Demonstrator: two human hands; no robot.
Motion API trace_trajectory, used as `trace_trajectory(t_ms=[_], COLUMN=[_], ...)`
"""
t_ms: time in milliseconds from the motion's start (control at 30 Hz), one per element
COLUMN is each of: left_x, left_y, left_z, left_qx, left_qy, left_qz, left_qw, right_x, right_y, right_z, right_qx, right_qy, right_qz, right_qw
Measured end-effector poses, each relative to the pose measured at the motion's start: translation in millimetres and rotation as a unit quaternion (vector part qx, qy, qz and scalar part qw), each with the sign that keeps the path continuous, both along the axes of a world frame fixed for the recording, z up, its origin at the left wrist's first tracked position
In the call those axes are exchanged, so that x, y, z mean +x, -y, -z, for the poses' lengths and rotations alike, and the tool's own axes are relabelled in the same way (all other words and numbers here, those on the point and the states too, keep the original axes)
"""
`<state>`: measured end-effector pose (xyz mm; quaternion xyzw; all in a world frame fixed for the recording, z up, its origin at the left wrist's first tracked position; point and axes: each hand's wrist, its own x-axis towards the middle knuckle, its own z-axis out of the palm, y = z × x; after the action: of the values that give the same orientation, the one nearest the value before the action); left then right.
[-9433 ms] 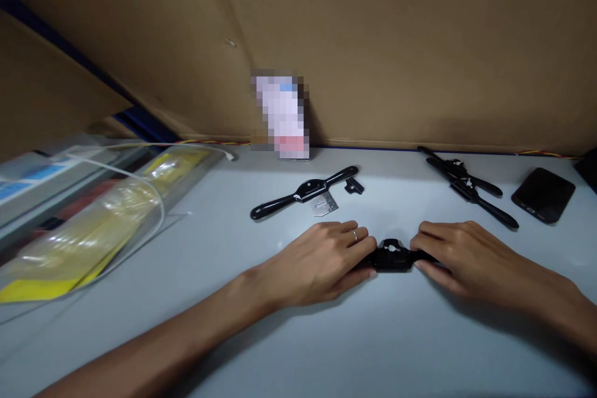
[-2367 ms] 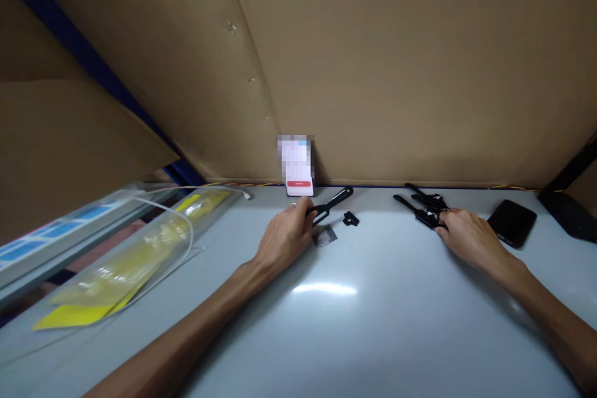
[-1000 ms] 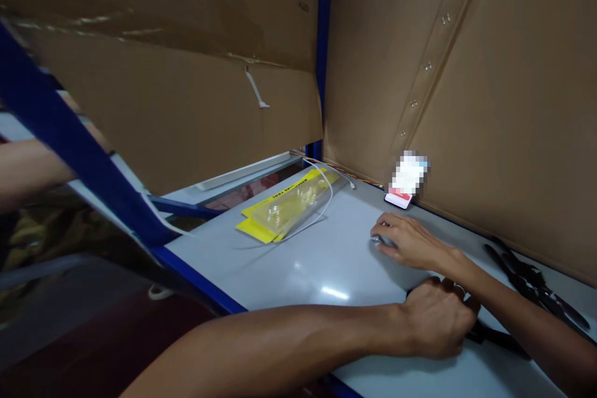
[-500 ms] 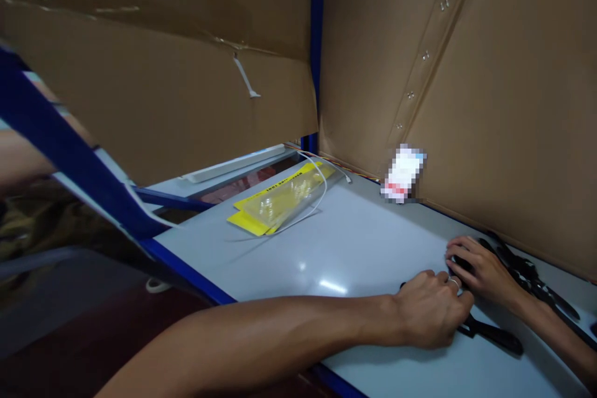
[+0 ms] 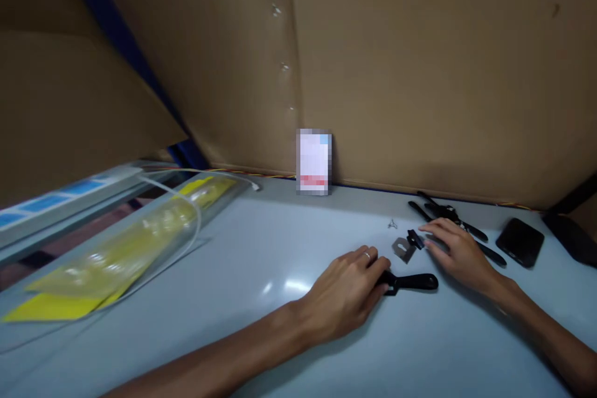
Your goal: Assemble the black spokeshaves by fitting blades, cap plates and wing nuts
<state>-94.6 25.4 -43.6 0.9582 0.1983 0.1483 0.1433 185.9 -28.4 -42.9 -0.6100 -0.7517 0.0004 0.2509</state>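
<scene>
My left hand (image 5: 342,292) is closed over the head of a flat black-handled tool (image 5: 415,282), hiding that end. The tool's handle, with a hole at its tip, points right along the tabletop. My right hand (image 5: 459,255) has its thumb and forefinger at a small black part (image 5: 414,239), which looks pinched at the fingertips. Just left of this part lies a thin grey metal plate (image 5: 402,250) with a cutout. A small silvery piece, shaped like a wing nut (image 5: 392,224), sits behind the plate.
Several black-handled tools (image 5: 471,233) lie behind my right hand, with a black phone-like slab (image 5: 520,242) to their right. A blurred-out screen (image 5: 314,161) leans on the cardboard wall (image 5: 420,74). At left are a yellow plastic-wrapped package (image 5: 125,255) and a white cable (image 5: 198,217).
The view has swung right, bringing the small parts and the black slab into sight. My hands are farther apart, and my right hand's fingers are at the small black part.
</scene>
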Motion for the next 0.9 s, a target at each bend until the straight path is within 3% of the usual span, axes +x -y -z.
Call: trace_trajectory(t_ms=[100,200,367,567,700,900], left_x=[-7,-14,-19,-13,-15,-19], left_y=[0,-10,-28,-10,-5,-17], left_z=[-5.0,-12.2,-11.8,-3.2,-10.7,-20.0], left_qx=[-0.008,0.003,0.006,0.021,0.005,0.027], left_qy=[0.010,-0.014,-0.037,-0.017,-0.022,-0.045], left_qz=[0.068,0.135,0.126,0.117,0.142,0.150], left_qw=[0.998,0.991,0.991,0.993,0.990,0.987], right_x=[-8,-12,-12,-13,-10,0], right_y=[1,1,6,9,9,10], right_z=[1.9,0.4,-2.5,-5.3,-13.7,-21.8], right_qx=[-0.015,-0.027,-0.038,-0.068,-0.101,-0.147], right_qy=[0.039,0.053,0.036,0.092,0.121,0.115], right_qz=[-0.045,-0.032,0.013,-0.022,-0.021,0.037], right_qw=[0.998,0.998,0.999,0.993,0.987,0.982])
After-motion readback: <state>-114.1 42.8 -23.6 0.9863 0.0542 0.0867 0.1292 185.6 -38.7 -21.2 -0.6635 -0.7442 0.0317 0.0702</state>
